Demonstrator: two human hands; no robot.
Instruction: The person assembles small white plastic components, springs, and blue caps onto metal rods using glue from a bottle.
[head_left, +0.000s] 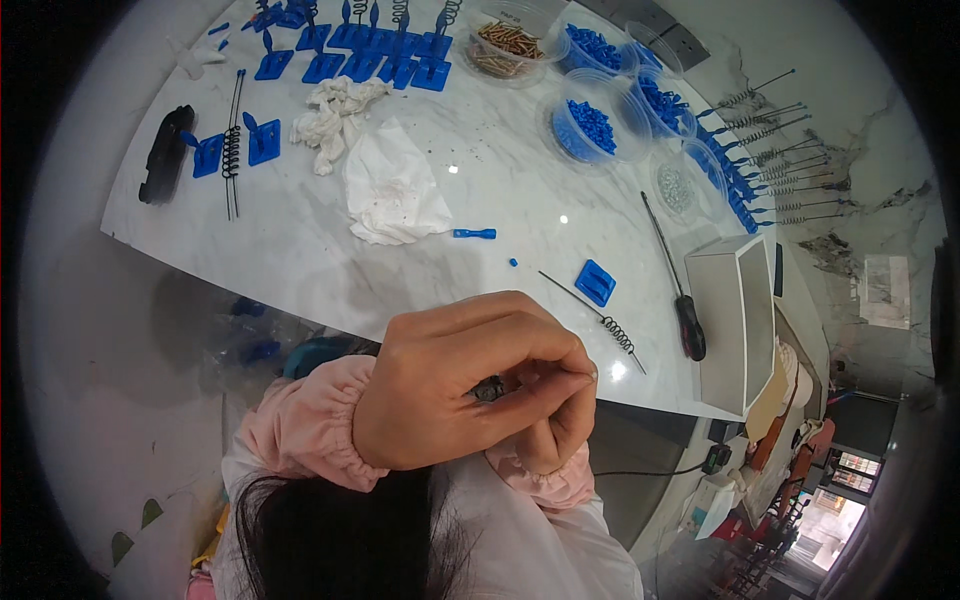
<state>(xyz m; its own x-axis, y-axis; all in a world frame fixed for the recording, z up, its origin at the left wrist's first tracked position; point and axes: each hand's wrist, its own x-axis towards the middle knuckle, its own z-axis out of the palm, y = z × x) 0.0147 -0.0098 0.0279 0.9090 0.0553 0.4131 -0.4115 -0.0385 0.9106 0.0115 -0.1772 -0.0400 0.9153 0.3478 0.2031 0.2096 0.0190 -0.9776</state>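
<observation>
Both hands together below the marble table (300,250) edge. Left hand (450,385) curled over right hand (555,420), fingertips of both pinching a small dark part (488,390); can't tell what it is. Just past them on the table: rod with black spring (600,318), blue block (595,282), black-handled screwdriver (675,280). Crumpled white tissue (393,190) mid-table. Clear tubs of blue parts (595,125) at the far side.
</observation>
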